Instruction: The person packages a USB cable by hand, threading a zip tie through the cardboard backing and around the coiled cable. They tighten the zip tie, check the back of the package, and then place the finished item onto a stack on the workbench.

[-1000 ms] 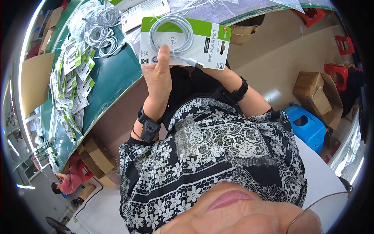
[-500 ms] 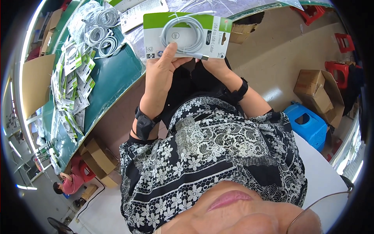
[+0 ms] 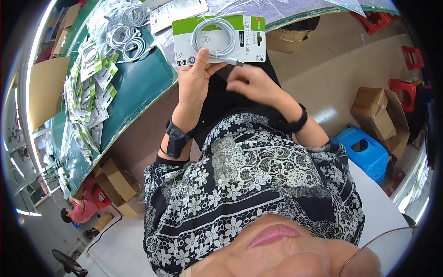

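Note:
Upright above my lap, a white and green retail card (image 3: 251,39) carries a coiled white charging cable (image 3: 224,27) on its front. My left hand (image 3: 198,69) grips the card's lower edge, thumb in front and fingers behind. The cable's metal plug (image 3: 239,63) sticks out past the bottom edge. My right hand (image 3: 258,85) is just below the plug, apart from the card and slightly blurred. Its fingers are curled in toward the thumb, and I cannot make out whether anything small is in them.
On the green table (image 3: 134,87) at left lie a pile of carded cables (image 3: 94,87) and several loose cable coils (image 3: 123,37). Cartons (image 3: 380,115), a blue plastic stool (image 3: 362,147) and red stools (image 3: 404,92) stand right. A person (image 3: 83,210) sits far left.
My right hand has come off the card's lower edge, moving down with its fingers curling in. My left hand keeps its hold on the card, which has tilted slightly.

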A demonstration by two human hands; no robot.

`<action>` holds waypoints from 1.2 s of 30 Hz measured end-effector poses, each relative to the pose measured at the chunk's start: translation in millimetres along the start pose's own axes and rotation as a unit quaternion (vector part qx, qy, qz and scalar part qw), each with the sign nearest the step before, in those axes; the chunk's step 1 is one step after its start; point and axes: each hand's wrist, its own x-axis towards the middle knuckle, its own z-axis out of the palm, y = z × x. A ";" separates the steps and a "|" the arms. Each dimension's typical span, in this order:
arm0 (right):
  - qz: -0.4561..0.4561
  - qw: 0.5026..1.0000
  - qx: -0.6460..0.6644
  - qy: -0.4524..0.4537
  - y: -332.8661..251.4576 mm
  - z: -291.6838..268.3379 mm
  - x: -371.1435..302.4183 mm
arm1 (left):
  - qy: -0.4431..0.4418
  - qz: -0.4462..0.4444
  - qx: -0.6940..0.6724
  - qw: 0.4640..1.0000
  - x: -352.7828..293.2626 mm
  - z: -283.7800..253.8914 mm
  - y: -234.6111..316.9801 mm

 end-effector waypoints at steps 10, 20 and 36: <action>-0.272 0.863 -0.377 0.197 -50.0 -37.4 16.3 | -0.055 -0.102 -0.075 0.990 -10.0 0.6 1.3; -0.332 0.857 -0.365 0.148 -46.0 -37.7 24.0 | -0.059 -0.084 -0.071 0.992 -21.5 4.1 -1.6; -0.223 0.900 -0.195 0.319 -25.4 -37.4 2.1 | -0.024 -0.066 -0.121 0.990 -16.1 13.3 -3.1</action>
